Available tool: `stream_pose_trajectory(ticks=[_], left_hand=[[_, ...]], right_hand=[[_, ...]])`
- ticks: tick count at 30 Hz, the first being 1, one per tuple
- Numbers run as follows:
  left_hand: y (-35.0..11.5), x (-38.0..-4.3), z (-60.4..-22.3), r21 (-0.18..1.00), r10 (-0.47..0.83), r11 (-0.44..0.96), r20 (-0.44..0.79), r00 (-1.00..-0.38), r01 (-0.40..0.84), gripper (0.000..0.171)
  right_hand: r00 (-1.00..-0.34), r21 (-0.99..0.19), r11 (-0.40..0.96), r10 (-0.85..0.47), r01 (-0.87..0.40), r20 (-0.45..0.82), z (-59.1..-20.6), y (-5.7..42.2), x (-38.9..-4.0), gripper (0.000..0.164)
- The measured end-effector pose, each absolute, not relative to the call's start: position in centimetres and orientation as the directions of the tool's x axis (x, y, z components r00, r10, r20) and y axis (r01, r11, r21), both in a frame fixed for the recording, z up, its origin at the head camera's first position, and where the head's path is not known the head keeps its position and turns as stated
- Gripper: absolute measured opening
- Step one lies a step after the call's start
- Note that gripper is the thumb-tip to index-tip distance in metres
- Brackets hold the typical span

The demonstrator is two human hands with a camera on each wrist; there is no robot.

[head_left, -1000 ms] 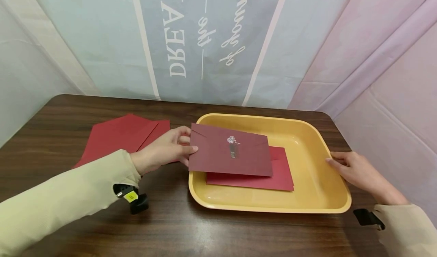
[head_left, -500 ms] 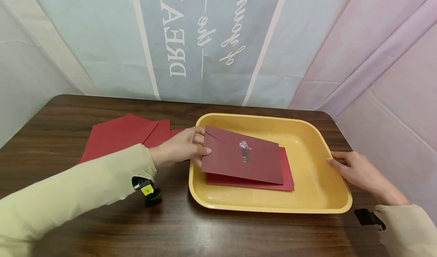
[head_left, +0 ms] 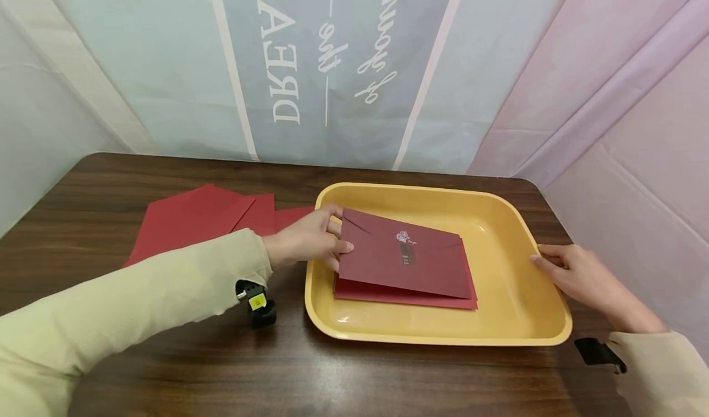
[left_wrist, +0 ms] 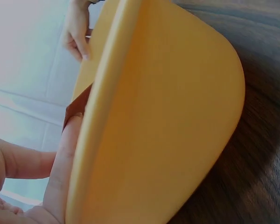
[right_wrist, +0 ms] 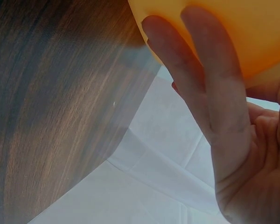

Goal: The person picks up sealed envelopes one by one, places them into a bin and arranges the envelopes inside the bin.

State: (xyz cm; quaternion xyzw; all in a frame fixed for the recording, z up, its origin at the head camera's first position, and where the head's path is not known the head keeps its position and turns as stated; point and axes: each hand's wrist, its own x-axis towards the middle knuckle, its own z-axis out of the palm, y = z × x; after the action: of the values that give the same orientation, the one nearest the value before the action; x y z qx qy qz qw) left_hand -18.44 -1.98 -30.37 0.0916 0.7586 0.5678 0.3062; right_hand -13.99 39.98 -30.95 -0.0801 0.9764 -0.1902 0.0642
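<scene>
A dark red envelope (head_left: 382, 260) with a small white flower print is pinched by its left edge in my left hand (head_left: 307, 238), thumb on top. It lies slightly tilted over brighter red envelopes (head_left: 382, 293) inside a yellow tray (head_left: 504, 269). The left wrist view shows the fingers reaching past the tray's rim (left_wrist: 102, 88), with only a corner of the envelope (left_wrist: 78, 108) visible. My right hand (head_left: 578, 281) grips the tray's right rim, thumb inside. In the right wrist view, its fingers (right_wrist: 219, 70) press against the tray's outer wall (right_wrist: 261, 37).
Several red envelopes (head_left: 188, 223) lie overlapping on the dark wooden table (head_left: 310, 374), left of the tray and partly behind the left sleeve (head_left: 149, 294). A printed cloth backdrop (head_left: 354, 97) hangs behind the table. Black straps with wrist cameras are on both wrists.
My left hand has moved right and down with the dark red envelope, from above the tray's left rim onto the envelopes inside. The right hand and tray stay put.
</scene>
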Motion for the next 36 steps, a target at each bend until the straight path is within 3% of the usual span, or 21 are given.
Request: stream_pose_trajectory(ticks=[8,14,22,25,36], left_hand=[[-1.3,-18.2,-30.4,0.863,0.407,0.484,-0.368,-0.836,-0.144,0.076],[-0.7,-18.2,-30.2,0.802,0.390,0.592,-0.374,-0.841,-0.082,0.072],[0.3,-18.6,-29.7,0.621,0.370,0.783,-0.456,-0.809,0.008,0.066],[0.6,-18.9,-29.6,0.571,0.371,0.820,-0.487,-0.791,0.033,0.060],[1.9,-19.2,-29.7,0.478,0.306,0.878,-0.552,-0.776,0.007,0.063]], right_hand=[[-0.981,-0.370,0.920,-0.175,-0.133,-0.083,-30.8,39.8,-13.9,0.035],[-0.981,-0.364,0.923,-0.172,-0.129,-0.090,-30.8,39.7,-13.9,0.035],[-0.981,-0.363,0.923,-0.170,-0.127,-0.090,-30.8,39.7,-13.8,0.034],[-0.982,-0.357,0.926,-0.168,-0.126,-0.090,-30.8,39.7,-13.8,0.035],[-0.981,-0.353,0.927,-0.168,-0.125,-0.093,-30.8,39.8,-13.9,0.038]])
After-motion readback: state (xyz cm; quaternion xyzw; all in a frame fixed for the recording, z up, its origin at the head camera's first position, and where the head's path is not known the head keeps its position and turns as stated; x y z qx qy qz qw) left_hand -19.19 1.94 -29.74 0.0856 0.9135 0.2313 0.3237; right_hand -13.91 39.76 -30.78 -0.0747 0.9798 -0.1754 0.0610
